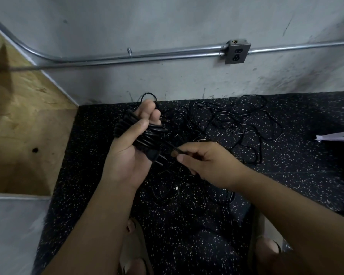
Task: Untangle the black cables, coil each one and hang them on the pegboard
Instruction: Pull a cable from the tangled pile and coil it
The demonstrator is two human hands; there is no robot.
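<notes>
My left hand (131, 143) grips a coiled black cable (145, 135), its loops wrapped across my palm and fingers. A black plug (154, 155) with metal prongs hangs below the coil. My right hand (203, 161) pinches the loose end of that same cable (172, 148) just right of the coil. Beyond my hands, a tangle of thin black cables (236, 126) lies spread on the black speckled floor (187, 215). No pegboard is in view.
A grey concrete wall carries a metal conduit (127, 58) and a power outlet box (237, 51). A wooden board (24, 116) stands at the left. A white object (336, 136) pokes in at the right edge. My sandalled feet (135, 249) are below.
</notes>
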